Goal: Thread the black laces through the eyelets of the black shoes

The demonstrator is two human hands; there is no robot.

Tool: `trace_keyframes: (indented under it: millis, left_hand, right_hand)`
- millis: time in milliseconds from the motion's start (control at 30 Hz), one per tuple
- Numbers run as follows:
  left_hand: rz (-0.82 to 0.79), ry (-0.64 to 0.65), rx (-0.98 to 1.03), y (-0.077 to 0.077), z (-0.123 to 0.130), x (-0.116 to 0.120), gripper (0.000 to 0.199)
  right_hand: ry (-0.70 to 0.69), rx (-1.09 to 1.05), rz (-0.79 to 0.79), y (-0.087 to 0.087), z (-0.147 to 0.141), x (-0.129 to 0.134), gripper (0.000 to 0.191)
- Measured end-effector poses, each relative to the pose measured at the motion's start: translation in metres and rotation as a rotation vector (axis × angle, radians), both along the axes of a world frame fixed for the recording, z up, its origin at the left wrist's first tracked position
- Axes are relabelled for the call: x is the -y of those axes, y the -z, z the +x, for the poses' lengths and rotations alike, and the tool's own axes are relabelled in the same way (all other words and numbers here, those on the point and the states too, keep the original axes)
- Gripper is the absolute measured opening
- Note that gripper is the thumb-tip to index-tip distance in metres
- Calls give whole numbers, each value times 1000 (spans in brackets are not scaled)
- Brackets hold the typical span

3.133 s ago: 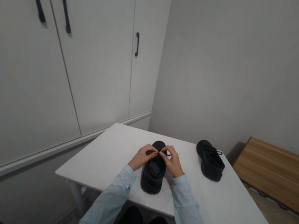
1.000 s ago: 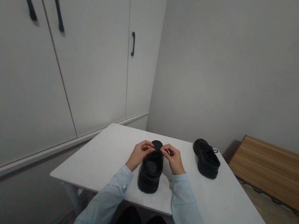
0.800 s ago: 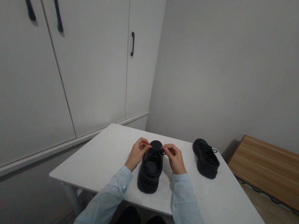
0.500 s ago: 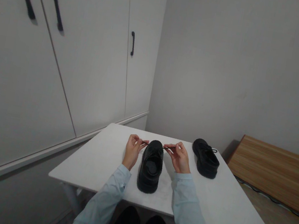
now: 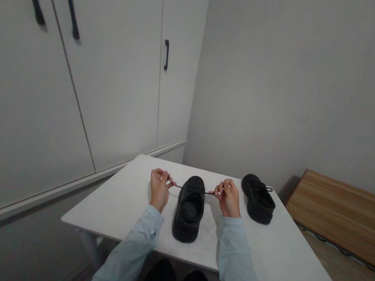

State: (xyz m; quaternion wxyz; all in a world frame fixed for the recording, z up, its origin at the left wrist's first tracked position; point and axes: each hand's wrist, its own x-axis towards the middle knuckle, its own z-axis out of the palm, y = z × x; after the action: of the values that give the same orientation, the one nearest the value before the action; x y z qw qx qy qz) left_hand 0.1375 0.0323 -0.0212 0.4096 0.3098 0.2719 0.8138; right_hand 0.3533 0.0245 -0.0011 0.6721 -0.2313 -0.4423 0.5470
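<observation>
A black lace-up shoe stands upright on the white table in front of me, its toe pointing away and its heel towards me. My left hand is closed in a pinch on a dark shoelace that runs out to the left of the shoe. On the other side, my right hand pinches the lace's other end, held out to the right. Both stretches of lace look taut and nearly level. Neither hand touches the shoe body.
A second black shoe with a tied lace sits at the table's right side. The white table has its back edge near the wall. White cupboards with dark handles line the left. A wood-grain board is at the right.
My hands have moved apart, the left one further left and the right one slightly right. More lace now shows stretched between the shoe and my fingers. The shoe has stayed put.
</observation>
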Motion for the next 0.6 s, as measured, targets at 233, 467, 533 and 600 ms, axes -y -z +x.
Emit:
trace_keyframes:
  millis: [233,467,533,600]
  left_hand:
    - [3,-172,-34,0,-6,-1,29]
    - [-60,-323,-45,7,-14,-5,26]
    - [-70,-352,-38,10,-15,-6,26]
    - [-82,-360,-34,12,-16,-7,26]
  right_hand:
    - [48,25,-48,3,2,-3,33]
    - [44,84,-130,8,7,-6,40]
    - [36,97,-154,10,8,-7,41]
    - [33,104,-180,13,9,-8,42]
